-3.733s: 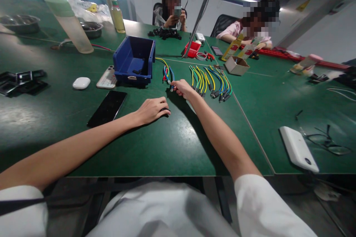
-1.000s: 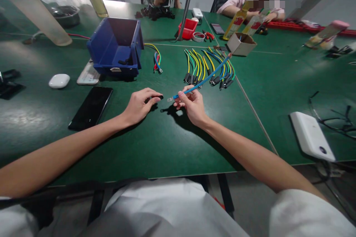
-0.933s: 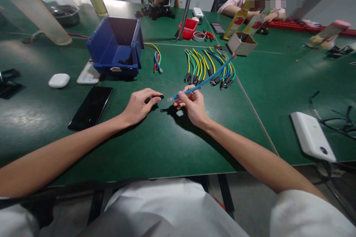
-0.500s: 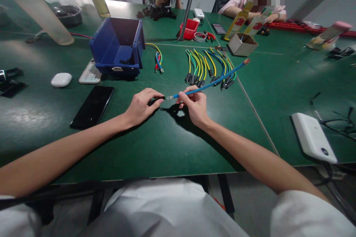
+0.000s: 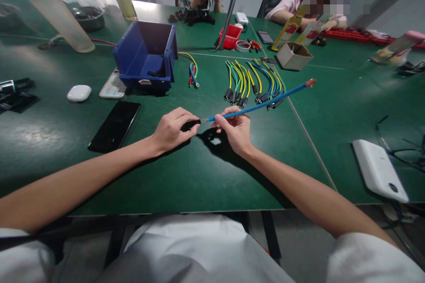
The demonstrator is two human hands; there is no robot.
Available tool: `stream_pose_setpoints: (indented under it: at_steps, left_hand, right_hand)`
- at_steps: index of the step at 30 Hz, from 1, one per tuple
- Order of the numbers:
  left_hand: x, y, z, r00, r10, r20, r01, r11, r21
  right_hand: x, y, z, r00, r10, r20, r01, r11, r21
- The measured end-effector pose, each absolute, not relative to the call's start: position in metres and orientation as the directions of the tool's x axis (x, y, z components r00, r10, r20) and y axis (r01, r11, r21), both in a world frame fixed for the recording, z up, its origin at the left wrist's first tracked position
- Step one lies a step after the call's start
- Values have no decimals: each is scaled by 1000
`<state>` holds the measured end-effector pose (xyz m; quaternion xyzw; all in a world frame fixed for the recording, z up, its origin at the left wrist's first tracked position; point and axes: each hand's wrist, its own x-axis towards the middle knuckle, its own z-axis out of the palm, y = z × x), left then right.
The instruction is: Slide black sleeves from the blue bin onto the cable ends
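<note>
A blue cable (image 5: pixel 265 103) slants up to the right, with a metal lug (image 5: pixel 205 120) at its left end and bare copper strands (image 5: pixel 311 82) at the other. My right hand (image 5: pixel 235 129) pinches it near the lug. Between its thumb and fingers my left hand (image 5: pixel 175 130) holds a small black sleeve (image 5: pixel 196 122), mostly hidden by the fingers. The sleeve's opening is at the lug's tip; whether the lug has entered it I cannot tell. Behind the cable lie several yellow, green and blue wires (image 5: pixel 245 80) with black ends.
A blue bin (image 5: pixel 146 64) stands behind my left hand, with a black phone (image 5: pixel 114 126) and a white case (image 5: pixel 79 93) to the left. Farther back are a red box (image 5: pixel 230 36) and a cardboard box (image 5: pixel 294 56). A white power bank (image 5: pixel 380 170) lies right. Two people sit across the table.
The lug has come up against the black sleeve, closing the small gap between them. The whole view has shifted slightly, so the table items appear farther right.
</note>
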<state>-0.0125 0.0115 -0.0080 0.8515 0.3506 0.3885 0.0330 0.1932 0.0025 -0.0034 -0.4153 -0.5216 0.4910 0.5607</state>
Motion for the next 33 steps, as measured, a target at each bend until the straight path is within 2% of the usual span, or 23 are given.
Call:
stream_pose_setpoints:
  at_steps: [33]
  left_hand:
    - [-14, 11, -8, 484, 576, 659, 556, -784, 278]
  right_hand:
    - [192, 1, -9, -52, 980, 194, -78, 190, -979]
